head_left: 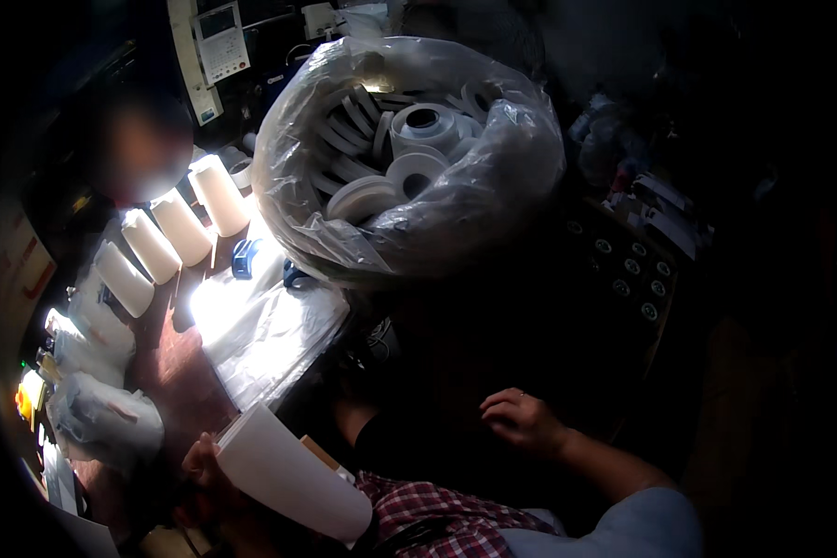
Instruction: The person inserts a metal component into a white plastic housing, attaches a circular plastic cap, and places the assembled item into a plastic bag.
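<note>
White roll (288, 470) in left hand (205, 474).

We see a small, dim workshop or packing bench, cluttered all round. A big clear plastic bag (409, 158) sits full of white tape rolls (417, 172), stock in bulk. Along the bench's left edge we count a row of white cylinders (179, 232), wrapped, lined up like finished goods. Clear plastic sheets (270, 325) lie under a bright work lamp's glare on the reddish bench top (172, 367). Behind, we make out a wall-mounted keypad unit (221, 42); at right, a dark panel of round buttons (628, 270). More bagged bundles (107, 414) pile at the far left.
</note>
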A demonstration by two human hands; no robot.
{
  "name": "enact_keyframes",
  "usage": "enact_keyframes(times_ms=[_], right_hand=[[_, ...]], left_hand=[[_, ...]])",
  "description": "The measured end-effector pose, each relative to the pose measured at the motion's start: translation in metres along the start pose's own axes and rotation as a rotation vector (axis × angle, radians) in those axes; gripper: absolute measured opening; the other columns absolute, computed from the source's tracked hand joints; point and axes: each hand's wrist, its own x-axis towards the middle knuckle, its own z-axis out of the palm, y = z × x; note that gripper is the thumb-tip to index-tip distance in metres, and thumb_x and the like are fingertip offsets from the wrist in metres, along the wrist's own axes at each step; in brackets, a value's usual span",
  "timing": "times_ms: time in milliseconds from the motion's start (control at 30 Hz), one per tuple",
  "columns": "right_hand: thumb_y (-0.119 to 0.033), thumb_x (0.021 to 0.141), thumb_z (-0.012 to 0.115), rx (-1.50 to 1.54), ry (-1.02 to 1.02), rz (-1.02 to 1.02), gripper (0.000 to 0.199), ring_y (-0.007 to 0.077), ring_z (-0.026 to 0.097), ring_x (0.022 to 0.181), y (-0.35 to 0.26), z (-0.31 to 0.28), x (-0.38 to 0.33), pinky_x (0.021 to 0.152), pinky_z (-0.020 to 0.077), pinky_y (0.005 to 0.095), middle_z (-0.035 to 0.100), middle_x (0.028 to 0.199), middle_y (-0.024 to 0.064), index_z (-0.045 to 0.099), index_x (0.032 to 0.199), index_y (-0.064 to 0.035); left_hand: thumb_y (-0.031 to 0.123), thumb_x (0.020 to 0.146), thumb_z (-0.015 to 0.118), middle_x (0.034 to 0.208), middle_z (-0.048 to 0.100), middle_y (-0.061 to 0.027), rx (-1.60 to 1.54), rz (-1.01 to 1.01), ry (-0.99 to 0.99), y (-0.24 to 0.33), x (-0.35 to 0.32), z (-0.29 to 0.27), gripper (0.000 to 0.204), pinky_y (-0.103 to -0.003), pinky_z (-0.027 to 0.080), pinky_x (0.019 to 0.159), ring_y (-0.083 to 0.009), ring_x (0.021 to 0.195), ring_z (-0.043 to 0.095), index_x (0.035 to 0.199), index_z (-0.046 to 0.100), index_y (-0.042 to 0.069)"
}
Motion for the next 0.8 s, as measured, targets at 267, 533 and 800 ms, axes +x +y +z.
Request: enact_keyframes(times_ms=[267, 533, 800], right_hand=[[-0.008, 0.085, 0.065, -0.061, 0.649, 0.497, 0.012, 0.0181, 0.059, 0.094, 0.206, -0.131, -0.028, 0.081, 0.0478, 0.0303, 0.06, 0.093, 0.0063, 0.062, 0.096, -0.0025], [-0.02, 0.074, 0.072, -0.691, 0.691, 1.001, 0.036, 0.0362, 0.054, 0.104, 0.406, -0.173, -0.173, 0.089, 0.0449, 0.0444, 0.056, 0.111, 0.0172, 0.061, 0.105, -0.0054], [-0.021, 0.082, 0.068, -0.682, 0.392, 0.831, 0.025, 0.0349, 0.064, 0.094, 0.53, -0.21, -0.23, 0.08, 0.0517, 0.0419, 0.067, 0.101, 0.0209, 0.067, 0.102, -0.0058]], left_hand=[[0.024, 0.094, 0.056, 0.08, 0.05, -0.0047, 0.02, -0.111, 0.351, -0.025, -0.061, 0.014, 0.026, -0.026, 0.043, 0.059, -0.0104, 0.073, 0.048, 0.081, 0.055, 0.001], [0.027, 0.089, 0.061, 0.104, 0.06, -0.0109, 0.78, 0.233, 0.11, -0.015, -0.048, -0.074, 0.024, -0.033, 0.049, 0.083, -0.0201, 0.093, 0.06, 0.101, 0.062, 0.006], [0.014, 0.085, 0.058, 0.062, 0.043, -0.0001, 0.546, 0.195, -0.025, 0.027, -0.066, -0.002, 0.024, -0.028, 0.035, 0.052, -0.0085, 0.061, 0.042, 0.065, 0.051, 0.003]])
